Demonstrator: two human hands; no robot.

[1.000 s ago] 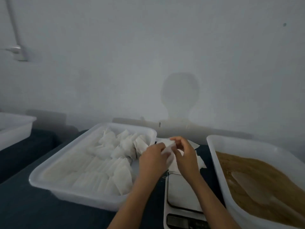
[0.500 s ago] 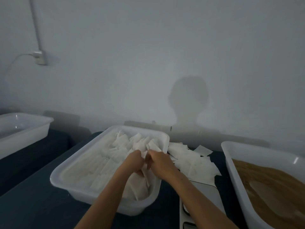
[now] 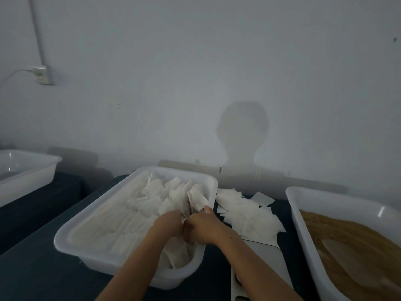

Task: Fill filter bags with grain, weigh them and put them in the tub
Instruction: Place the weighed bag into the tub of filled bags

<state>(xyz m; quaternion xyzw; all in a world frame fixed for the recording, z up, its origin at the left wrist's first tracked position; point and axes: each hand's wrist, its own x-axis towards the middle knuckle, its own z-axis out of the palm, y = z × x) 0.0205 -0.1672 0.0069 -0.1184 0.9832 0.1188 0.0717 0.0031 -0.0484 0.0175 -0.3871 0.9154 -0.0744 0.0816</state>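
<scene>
Both hands, left hand point(image 3: 168, 222) and right hand point(image 3: 204, 228), sit knuckle-to-knuckle inside white plastic tub point(image 3: 65, 233), fingers curled into filled white filter bags point(image 3: 152, 205). Flat empty bags point(image 3: 247, 213) and brown grain point(image 3: 338, 242) remain: task well underway, unfinished.

Dark table point(image 3: 39, 274) (tubs point(image 3: 71, 233), scale point(image 3: 264, 263), bags point(image 3: 249, 216))

The tub point(image 3: 71, 231) was translucent white, and the filter bags point(image 3: 173, 198) in it were plain white. Loose white bags point(image 3: 247, 216) lay on the dark blue bench point(image 3: 39, 274). The grain point(image 3: 338, 240) was golden brown in a white container point(image 3: 299, 213). The wall point(image 3: 195, 72) was pale grey.
</scene>
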